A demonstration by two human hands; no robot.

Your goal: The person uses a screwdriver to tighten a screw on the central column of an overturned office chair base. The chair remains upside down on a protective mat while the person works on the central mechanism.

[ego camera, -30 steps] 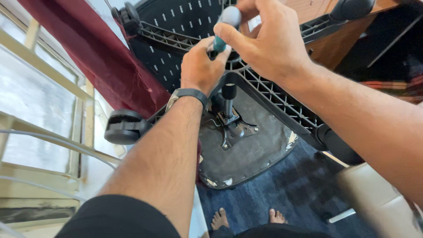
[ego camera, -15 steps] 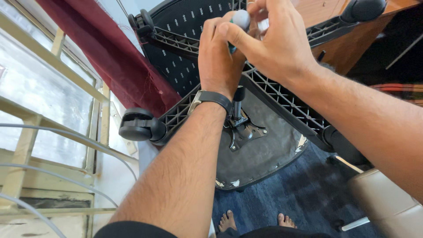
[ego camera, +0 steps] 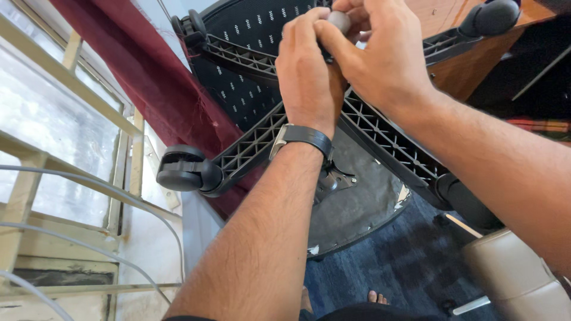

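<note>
Hands have drawn together over 1 second: left hand [ego camera: 306,74] and right hand [ego camera: 380,56] now both clamp the grey-tipped tool [ego camera: 340,21] at the upturned chair base [ego camera: 250,142] hub.

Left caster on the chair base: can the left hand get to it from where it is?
Probably yes. The caster sits at the end of a bare spoke, nothing covering it, but the left hand is up at the hub now.
</note>
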